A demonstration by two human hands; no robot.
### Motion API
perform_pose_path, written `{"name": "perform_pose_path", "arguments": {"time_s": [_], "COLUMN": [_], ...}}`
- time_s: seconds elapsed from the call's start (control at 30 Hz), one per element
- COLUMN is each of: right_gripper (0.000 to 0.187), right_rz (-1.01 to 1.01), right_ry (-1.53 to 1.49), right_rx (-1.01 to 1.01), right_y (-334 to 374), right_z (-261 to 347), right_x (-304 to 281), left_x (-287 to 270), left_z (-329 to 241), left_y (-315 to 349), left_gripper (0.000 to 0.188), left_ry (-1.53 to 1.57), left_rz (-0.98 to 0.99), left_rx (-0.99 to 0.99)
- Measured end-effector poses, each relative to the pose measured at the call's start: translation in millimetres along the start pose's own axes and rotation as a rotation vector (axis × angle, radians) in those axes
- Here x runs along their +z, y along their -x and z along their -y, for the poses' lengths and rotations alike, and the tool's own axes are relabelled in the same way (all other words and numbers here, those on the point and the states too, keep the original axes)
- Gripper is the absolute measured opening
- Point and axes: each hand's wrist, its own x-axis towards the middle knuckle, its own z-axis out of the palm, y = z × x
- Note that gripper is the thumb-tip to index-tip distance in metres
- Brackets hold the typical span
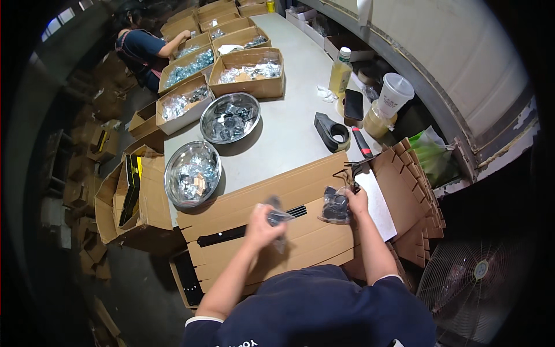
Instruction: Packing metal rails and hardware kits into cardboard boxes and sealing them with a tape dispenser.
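My left hand (263, 226) is closed round a small clear plastic bag (277, 216) with something dark in it, blurred by motion. My right hand (358, 201) grips the edge of another clear bag (336, 206), which holds round black parts. Thin, dark bent metal pieces (346, 172) stick out just beyond its fingers; whether they are held too cannot be made out. Beneath both hands lies a flat cardboard sheet (318, 243) with slots along its edges. A long black bar (222, 236) rests on it, partly hidden by my left hand.
Two metal bowls (208, 128) of bagged parts stand left, before several cardboard boxes (272, 87). To the right are a tape dispenser (329, 134), a red-black handled tool (362, 143), a phone (353, 107), a bottle (340, 75) and a fan (462, 274). A co-worker (141, 49) reaches into boxes far left.
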Motion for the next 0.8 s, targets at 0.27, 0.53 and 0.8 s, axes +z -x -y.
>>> {"name": "perform_pose_path", "arguments": {"time_s": [0.27, 0.53, 0.8], "right_gripper": [0.025, 0.018, 0.040], "right_rz": [-0.046, 0.256, 0.279], "right_ry": [0.309, 0.432, 0.725], "right_rx": [-0.561, -0.648, -1.176], "right_y": [18.6, -3.3, 29.2], "right_z": [-7.7, -2.9, 44.5], "right_x": [-10.0, -13.6, -12.2], "left_x": [134.0, 107.7, 152.8], "left_z": [21.0, 15.2, 10.1], "left_y": [21.7, -11.8, 21.1], "left_gripper": [0.071, 0.063, 0.087], "left_ry": [0.250, -0.208, -0.643], "left_rz": [0.274, -0.082, 0.067], "left_rx": [0.063, -0.308, -0.007]}}
